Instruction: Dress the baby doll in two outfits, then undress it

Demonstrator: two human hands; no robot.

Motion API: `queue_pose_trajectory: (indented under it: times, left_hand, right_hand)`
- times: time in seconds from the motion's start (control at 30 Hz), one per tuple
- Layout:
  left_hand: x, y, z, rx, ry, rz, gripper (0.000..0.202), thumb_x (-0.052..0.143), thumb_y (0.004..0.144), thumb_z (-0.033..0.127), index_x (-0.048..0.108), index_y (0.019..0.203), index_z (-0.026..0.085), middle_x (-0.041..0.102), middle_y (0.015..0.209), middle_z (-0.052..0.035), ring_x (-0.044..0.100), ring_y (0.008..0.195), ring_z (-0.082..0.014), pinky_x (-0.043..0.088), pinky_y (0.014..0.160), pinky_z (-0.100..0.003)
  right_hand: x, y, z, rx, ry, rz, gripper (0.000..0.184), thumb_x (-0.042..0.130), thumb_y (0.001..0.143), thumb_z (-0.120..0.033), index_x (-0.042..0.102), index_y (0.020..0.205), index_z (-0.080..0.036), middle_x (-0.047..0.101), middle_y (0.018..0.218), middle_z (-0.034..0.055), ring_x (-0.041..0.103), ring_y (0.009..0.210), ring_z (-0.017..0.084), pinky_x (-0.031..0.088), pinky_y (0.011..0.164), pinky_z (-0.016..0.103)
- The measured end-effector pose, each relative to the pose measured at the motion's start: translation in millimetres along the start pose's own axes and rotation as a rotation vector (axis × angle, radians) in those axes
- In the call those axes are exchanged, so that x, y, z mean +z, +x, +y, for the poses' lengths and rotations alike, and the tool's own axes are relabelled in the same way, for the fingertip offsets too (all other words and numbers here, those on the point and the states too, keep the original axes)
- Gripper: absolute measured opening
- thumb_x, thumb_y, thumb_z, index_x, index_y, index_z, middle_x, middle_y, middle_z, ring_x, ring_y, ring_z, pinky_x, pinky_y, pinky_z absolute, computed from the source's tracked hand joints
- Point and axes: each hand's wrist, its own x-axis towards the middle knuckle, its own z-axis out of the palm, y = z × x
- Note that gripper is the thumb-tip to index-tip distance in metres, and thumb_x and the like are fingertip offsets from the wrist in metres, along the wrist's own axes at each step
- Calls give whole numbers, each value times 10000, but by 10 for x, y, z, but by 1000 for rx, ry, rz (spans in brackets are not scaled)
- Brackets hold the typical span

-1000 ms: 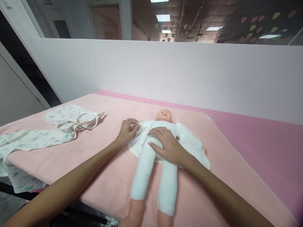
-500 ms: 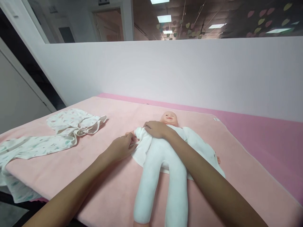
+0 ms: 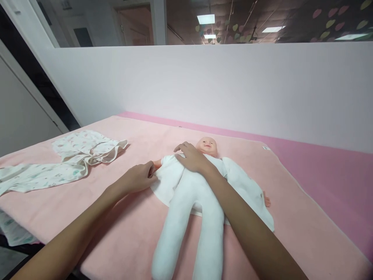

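A baby doll (image 3: 207, 146) lies on its back on a pale pink blanket (image 3: 131, 217), wearing a white garment (image 3: 186, 202) with long legs. My left hand (image 3: 136, 178) pinches the edge of the garment at the doll's near arm, fingers closed on the cloth. Across the doll's chest, just below its chin, my right hand (image 3: 190, 157) lies with its fingers curled onto the white cloth. The doll's other sleeve (image 3: 247, 186) spreads out flat to the right, with a small hand showing at its end.
A patterned white baby garment (image 3: 67, 159) lies crumpled at the left of the blanket and hangs over the table's left edge. A brighter pink surface (image 3: 326, 179) runs along the right and back. A white partition wall (image 3: 204, 85) stands right behind the table.
My right hand has moved from the doll's belly up to its chest. My left hand has slid slightly back along the sleeve, still on the cloth.
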Motion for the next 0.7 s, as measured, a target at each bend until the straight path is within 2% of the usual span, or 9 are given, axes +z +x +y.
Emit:
queue_pose_trajectory:
  times: [0.07, 0.17, 0.27, 0.33, 0.4, 0.47, 0.57, 0.63, 0.7]
  left_hand:
    - [31, 17, -38, 23, -8, 27, 202, 591, 799, 389, 437, 825, 262, 617, 708, -4, 578, 634, -240, 326, 596, -331]
    - [73, 19, -36, 73, -33, 92, 204, 596, 801, 377, 440, 854, 257, 623, 737, -6, 560, 637, -228, 350, 604, -341]
    - [83, 4, 27, 136, -58, 241, 207, 610, 835, 397, 496, 911, 243, 673, 882, -61, 605, 819, -276, 437, 699, -385]
    - [76, 20, 79, 201, -89, 325, 252, 593, 893, 450, 553, 1003, 226, 693, 1061, -105, 602, 1004, -315, 484, 849, -442]
    - [57, 97, 123, 264, -137, 322, 380, 573, 936, 540, 587, 1141, 220, 672, 1235, -121, 569, 1163, -338, 470, 1003, -489]
    - [16, 255, 159, 296, -194, 240, 549, 593, 920, 639, 576, 1283, 226, 641, 1343, -127, 537, 1277, -351, 454, 1074, -502]
    - [-103, 610, 228, 310, -283, 35, 786, 674, 835, 700, 504, 1447, 235, 625, 1420, -142, 566, 1315, -345, 499, 1043, -453]
    - [-207, 851, 301, 301, -280, -191, 819, 719, 776, 699, 544, 1439, 252, 651, 1419, -141, 627, 1256, -336, 527, 993, -409]
    - [-305, 1036, 392, 283, -228, -413, 742, 751, 723, 697, 658, 1311, 254, 708, 1351, -128, 668, 1199, -346, 541, 958, -396]
  right_hand:
    - [-20, -1, -50, -41, 9, 57, 219, 503, 1038, -271, 651, 1195, -234, 641, 1305, 95, 591, 1241, 259, 489, 1047, 433]
    - [-172, -79, -152, -125, 54, 285, 236, 457, 1054, -260, 629, 1213, -234, 660, 1274, 93, 622, 1154, 236, 492, 1045, 408]
    - [-458, -348, -136, -107, 83, 504, 225, 451, 1084, -359, 605, 1203, -244, 694, 1156, 87, 647, 1015, 235, 519, 973, 401]
    - [-660, -641, 14, -66, 56, 523, 236, 494, 1078, -424, 601, 1196, -250, 701, 1132, 85, 652, 1020, 243, 522, 967, 404]
    - [-825, -976, 264, 24, -21, 452, 306, 551, 1047, -498, 620, 1208, -247, 696, 1190, 96, 645, 1075, 260, 515, 987, 421]
    - [-944, -1292, 548, 206, -44, 346, 441, 587, 1011, -574, 610, 1303, -244, 671, 1310, 122, 626, 1178, 286, 516, 1004, 437]
    - [-1078, -1629, 884, 527, 36, 171, 606, 634, 944, -655, 608, 1361, -216, 666, 1367, 156, 640, 1224, 315, 536, 1006, 440]
    - [-1162, -1738, 997, 625, 122, 5, 637, 614, 932, -705, 643, 1345, -221, 687, 1368, 152, 666, 1218, 325, 559, 982, 421]
    - [-1233, -1768, 1033, 624, 189, -127, 628, 597, 927, -738, 688, 1302, -242, 709, 1366, 126, 682, 1219, 330, 575, 961, 400]
